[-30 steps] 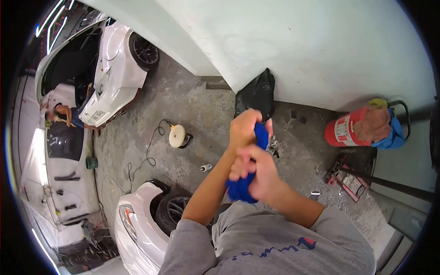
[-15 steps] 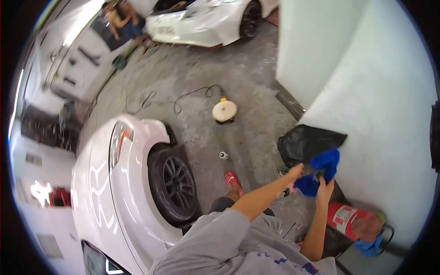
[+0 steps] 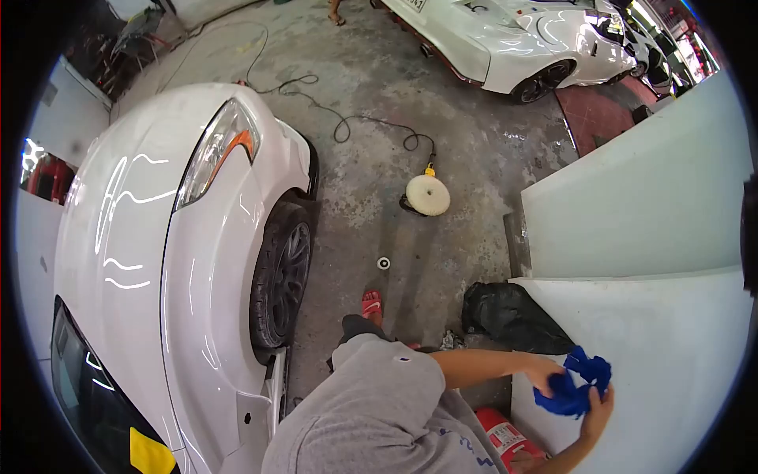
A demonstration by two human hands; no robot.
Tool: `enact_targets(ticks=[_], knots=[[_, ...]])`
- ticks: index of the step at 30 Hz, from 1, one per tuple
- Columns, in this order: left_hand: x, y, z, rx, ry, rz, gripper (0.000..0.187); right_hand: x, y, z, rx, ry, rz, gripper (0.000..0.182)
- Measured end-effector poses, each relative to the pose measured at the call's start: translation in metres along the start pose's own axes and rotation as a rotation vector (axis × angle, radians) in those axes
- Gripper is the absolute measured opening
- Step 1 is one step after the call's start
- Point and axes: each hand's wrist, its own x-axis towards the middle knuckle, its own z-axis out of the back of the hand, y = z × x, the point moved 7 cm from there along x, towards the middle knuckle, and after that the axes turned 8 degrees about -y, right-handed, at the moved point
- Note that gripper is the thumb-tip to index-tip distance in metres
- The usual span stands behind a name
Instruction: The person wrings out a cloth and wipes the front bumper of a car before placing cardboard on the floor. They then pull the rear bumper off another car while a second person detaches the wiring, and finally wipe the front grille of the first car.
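Note:
A crumpled blue cloth (image 3: 562, 397) is held up between my two hands, at the lower right, in front of the pale wall. My left hand (image 3: 545, 376) is closed on its left side. My right hand (image 3: 598, 409) grips the right edge, fingers partly hidden by the fabric. A gap in the middle of the bunched cloth lets the pale surface behind show through. Just beyond my left forearm lies a black plastic bag (image 3: 509, 316) against the wall. Below my forearms stands a red container (image 3: 505, 436) with a white label.
A white car (image 3: 209, 261) stands close on my left. On the concrete floor ahead lie a polisher with a cream pad (image 3: 428, 195), its black cord (image 3: 342, 126) and a small round-topped bottle (image 3: 384, 263). Another white car (image 3: 505, 47) is at the back. A yellow cloth (image 3: 150, 453) lies lower left.
My view has swung, and my hands with the blue cloth appear lower and farther right. The dark object seen at the cloth's middle earlier no longer shows.

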Motion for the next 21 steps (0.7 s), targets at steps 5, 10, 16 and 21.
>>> enact_targets(ticks=[5,10,16,21], knots=[[0.052,-0.148,0.051,-0.224,-0.240,-0.137,0.044,0.019,0.140,-0.010,-0.216,-0.074,0.324,0.026],[0.053,-0.203,0.121,-0.157,-0.390,-0.256,0.050,0.051,0.225,0.004,-0.747,-0.123,0.424,0.027],[0.054,0.002,0.170,0.246,-0.282,0.279,0.041,0.206,-0.026,-0.041,-1.352,0.105,0.345,0.051],[-0.057,0.035,0.266,0.537,-0.402,0.775,0.038,0.220,-0.058,-0.201,-0.256,0.062,0.040,0.030]])
